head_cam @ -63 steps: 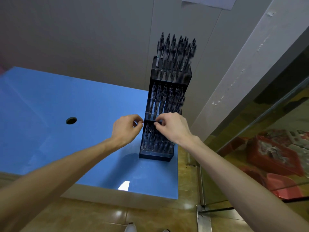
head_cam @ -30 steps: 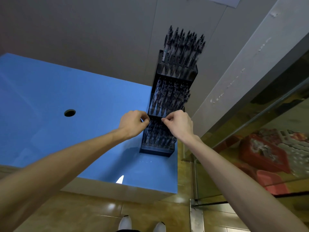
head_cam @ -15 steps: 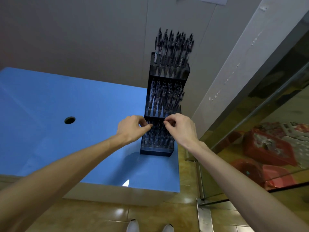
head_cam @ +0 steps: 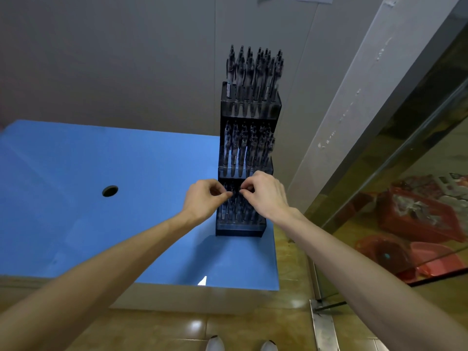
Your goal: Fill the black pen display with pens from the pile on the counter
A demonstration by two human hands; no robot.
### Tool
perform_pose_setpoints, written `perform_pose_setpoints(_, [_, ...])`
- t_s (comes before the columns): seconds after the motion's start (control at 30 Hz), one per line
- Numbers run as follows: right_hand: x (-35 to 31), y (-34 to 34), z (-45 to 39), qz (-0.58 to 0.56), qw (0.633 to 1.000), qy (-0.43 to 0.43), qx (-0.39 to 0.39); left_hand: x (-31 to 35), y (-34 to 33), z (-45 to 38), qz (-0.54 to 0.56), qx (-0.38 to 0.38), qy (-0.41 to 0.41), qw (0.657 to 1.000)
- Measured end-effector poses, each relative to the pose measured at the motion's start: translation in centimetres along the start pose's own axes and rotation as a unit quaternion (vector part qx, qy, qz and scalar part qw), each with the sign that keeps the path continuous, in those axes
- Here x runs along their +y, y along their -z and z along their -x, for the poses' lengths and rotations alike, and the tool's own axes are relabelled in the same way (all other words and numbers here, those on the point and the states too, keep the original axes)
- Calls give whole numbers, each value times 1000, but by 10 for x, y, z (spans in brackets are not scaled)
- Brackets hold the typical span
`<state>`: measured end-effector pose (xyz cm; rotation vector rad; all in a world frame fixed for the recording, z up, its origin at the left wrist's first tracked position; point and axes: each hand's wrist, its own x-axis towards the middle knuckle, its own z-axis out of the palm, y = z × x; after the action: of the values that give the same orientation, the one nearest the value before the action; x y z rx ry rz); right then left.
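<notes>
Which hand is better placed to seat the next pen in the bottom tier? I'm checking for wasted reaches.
Hardly any difference: the left hand and right hand both pinch at pen tops in the bottom tier of the display. Probably the left, whose fingertips reach further in.

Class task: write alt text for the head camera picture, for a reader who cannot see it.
Two bare hands, left hand and right hand, pinch at pens in the lowest tier of a tall black pen display standing on a blue counter; all three tiers hold pens.
</notes>
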<state>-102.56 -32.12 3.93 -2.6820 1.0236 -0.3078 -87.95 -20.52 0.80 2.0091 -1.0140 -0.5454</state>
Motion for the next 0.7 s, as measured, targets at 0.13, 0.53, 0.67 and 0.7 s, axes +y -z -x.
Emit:
perform_pose_setpoints(0.13, [8, 3, 8, -35, 999, 25, -4, 5, -2, 2, 16, 8, -14, 1000])
perform_pose_setpoints(0.53, [39, -20, 58, 40, 998, 46, 17, -12, -23, 12, -80, 36, -30, 996])
perform_pose_setpoints(0.67, [39, -23, 66, 101, 992, 62, -43, -9, -15, 9, -101, 2, -5, 995])
perform_pose_setpoints(0.7, [38, -22, 67, 99, 992, 60, -51, -5, -13, 9, -103, -8, 6, 995])
